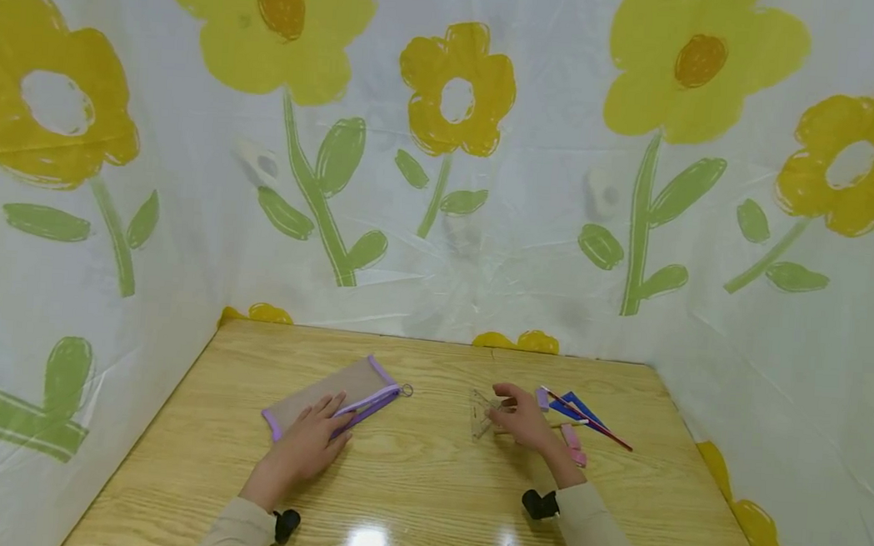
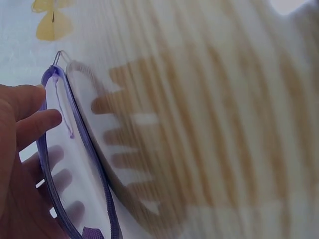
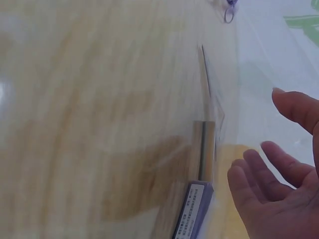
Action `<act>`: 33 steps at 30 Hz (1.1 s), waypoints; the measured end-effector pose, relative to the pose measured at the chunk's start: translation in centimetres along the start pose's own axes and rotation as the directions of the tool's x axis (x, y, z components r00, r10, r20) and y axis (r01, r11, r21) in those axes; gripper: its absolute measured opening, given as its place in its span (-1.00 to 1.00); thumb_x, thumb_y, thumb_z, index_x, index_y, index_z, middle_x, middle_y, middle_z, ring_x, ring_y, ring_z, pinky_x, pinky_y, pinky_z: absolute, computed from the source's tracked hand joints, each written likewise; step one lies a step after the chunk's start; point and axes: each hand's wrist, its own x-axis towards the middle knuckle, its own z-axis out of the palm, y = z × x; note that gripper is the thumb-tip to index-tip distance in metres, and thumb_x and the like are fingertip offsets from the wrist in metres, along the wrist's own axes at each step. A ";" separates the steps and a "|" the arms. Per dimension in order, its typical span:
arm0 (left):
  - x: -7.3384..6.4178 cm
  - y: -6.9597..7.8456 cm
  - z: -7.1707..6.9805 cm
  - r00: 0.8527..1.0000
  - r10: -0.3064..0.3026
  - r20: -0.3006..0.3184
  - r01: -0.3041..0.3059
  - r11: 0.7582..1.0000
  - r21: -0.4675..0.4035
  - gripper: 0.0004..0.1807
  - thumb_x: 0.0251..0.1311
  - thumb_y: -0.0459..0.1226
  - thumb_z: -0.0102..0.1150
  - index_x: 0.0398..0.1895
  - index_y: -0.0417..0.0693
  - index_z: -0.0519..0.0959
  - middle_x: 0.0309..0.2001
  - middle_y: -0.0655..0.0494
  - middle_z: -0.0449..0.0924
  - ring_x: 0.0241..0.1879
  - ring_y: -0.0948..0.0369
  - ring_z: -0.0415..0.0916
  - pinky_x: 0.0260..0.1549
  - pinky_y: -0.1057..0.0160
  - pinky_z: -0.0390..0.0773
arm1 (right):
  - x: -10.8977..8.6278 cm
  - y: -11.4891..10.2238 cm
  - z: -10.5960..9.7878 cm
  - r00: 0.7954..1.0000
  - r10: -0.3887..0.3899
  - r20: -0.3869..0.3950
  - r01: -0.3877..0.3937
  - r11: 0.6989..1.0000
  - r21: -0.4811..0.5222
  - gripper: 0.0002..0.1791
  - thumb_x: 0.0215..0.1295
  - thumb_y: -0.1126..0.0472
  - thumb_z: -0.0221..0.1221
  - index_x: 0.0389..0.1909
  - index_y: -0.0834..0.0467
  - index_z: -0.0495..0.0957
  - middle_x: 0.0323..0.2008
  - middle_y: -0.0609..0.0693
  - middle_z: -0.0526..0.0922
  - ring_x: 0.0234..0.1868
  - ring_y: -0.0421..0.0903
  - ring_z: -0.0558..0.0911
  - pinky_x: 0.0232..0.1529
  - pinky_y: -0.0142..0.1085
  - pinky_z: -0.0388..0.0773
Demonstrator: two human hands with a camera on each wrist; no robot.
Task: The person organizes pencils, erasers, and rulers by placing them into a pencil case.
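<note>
Zip pouch (image 1: 338,384), purple-trimmed: probably soft, light; best held at its zipper edge. My left hand (image 1: 310,439) rests on it, fingers extended. Clear set square (image 1: 477,416), right of the pouch: likely stiff, slippery, edge-held; my right hand (image 1: 524,417) above, loose, grasping nothing.

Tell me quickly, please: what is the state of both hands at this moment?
Left hand: open, resting on the pouch.
Right hand: open, holding nothing, near the clear triangle ruler.
</note>
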 end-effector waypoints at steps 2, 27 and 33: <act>0.0 0.0 -0.1 1.000 0.003 -0.006 -0.003 1.000 -0.007 -0.55 0.46 -0.22 0.11 0.32 -0.25 0.53 0.47 -0.38 0.23 0.46 -0.36 0.14 0.40 -0.43 0.20 | 0.5 0.1 -0.1 1.000 0.002 -0.001 -0.002 1.000 -0.004 -0.43 0.41 0.29 0.21 0.38 0.40 0.36 0.31 0.39 0.44 0.20 0.30 0.51 0.20 0.19 0.57; 0.6 0.6 -0.5 0.999 -0.031 -0.018 0.029 0.996 -0.088 -0.46 0.53 -0.20 0.01 0.45 -0.31 0.35 0.45 -0.30 0.31 0.45 -0.22 0.25 0.48 -0.18 0.24 | 3.8 1.2 0.3 0.993 0.120 0.003 -0.120 0.992 -0.039 -0.23 0.09 0.21 0.51 0.33 0.32 0.46 0.22 0.26 0.58 0.15 0.19 0.55 0.15 0.08 0.62; 0.8 0.7 -0.6 0.999 -0.025 -0.020 0.023 0.993 -0.119 -0.45 0.53 -0.22 0.00 0.46 -0.33 0.32 0.45 -0.31 0.30 0.45 -0.21 0.25 0.49 -0.18 0.23 | 3.7 0.6 0.9 0.990 0.142 -0.016 -0.143 0.985 -0.095 -0.21 -0.02 0.23 0.57 0.27 0.29 0.50 0.16 0.21 0.58 0.10 0.15 0.55 0.15 0.07 0.61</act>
